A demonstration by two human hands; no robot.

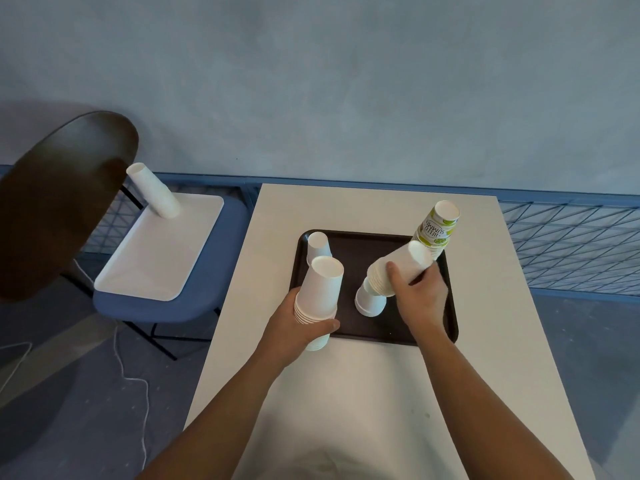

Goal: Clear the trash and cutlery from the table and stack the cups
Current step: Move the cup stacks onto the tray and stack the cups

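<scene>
Gripped low in the left hand (298, 327): a stack of white paper cups (320, 292), mouths down, bases up, long axis near upright, at the near left edge of the dark tray (353, 247) on the surface (346, 393). Cannot tell whether resting or lifted.

Clasped round the middle by the right hand (419, 292) — thumb on the near side, fingers curled behind — a second white stack (398, 268), tilted, base toward the far right, rims down and left over a lone upturned cup (369, 304) on the tray.

Also on the tray: a small inverted cup (318, 245) at the far left, a green-printed stack (437, 225) at the far right corner.

Probably very light, thin-walled, easily crushed; nested sets likely to slip apart when tipped. Best held around the bundled rims — stiffest there — with a gentle squeeze.

Off to the left, on a chair (166, 306), a white tray (156, 258) with another white stack (154, 192).
</scene>
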